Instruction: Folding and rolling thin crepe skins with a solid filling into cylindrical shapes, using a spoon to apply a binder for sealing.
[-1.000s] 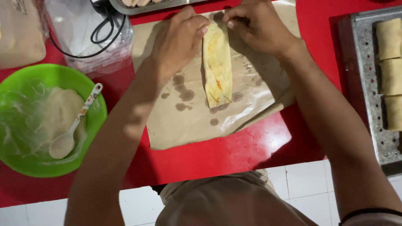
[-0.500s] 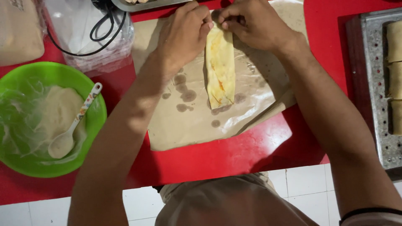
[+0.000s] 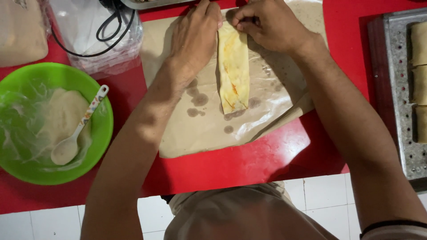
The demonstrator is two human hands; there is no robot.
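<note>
A long, pale yellow folded wrapper (image 3: 233,73) with orange streaks lies lengthwise on a sheet of brown paper (image 3: 200,129) stained with oil spots. My left hand (image 3: 195,38) rests flat on the paper, its fingers pressed against the far left edge of the wrapper. On the other side, my right hand (image 3: 267,24) pinches the wrapper's far end with curled fingers. Both hands meet at that top end.
A green bowl (image 3: 104,129) of pale batter with a patterned spoon (image 3: 78,133) sits at left. A metal tray (image 3: 398,124) with rolled pieces (image 3: 420,84) stands at right. Plastic bags (image 3: 89,31) and a black cable (image 3: 109,26) lie at far left on the red table (image 3: 231,164).
The view has drifted slightly downward in frame. Both hands stay at the wrapper's far end, the right hand's fingers curling tighter onto it.
</note>
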